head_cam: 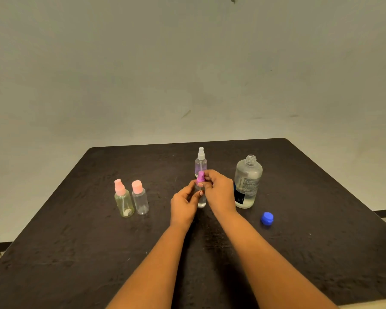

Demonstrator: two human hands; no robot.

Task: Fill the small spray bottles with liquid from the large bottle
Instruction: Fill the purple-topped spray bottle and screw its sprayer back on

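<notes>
Left hand (184,205) grips spray bottle (202,202) body | right hand (218,192) pinches its purple cap (200,178) | bottle upright, nozzle up

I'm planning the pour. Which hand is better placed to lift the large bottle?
Probably the right hand: the large bottle stands uncapped just beside it, while the left hand grips the small bottle.

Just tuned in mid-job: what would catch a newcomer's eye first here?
Both hands meet at the centre: the left hand holds a small bottle while the right hand pinches its purple top. Right of them stands the large bottle, uncapped, its blue cap lying loose nearer the camera.
</notes>
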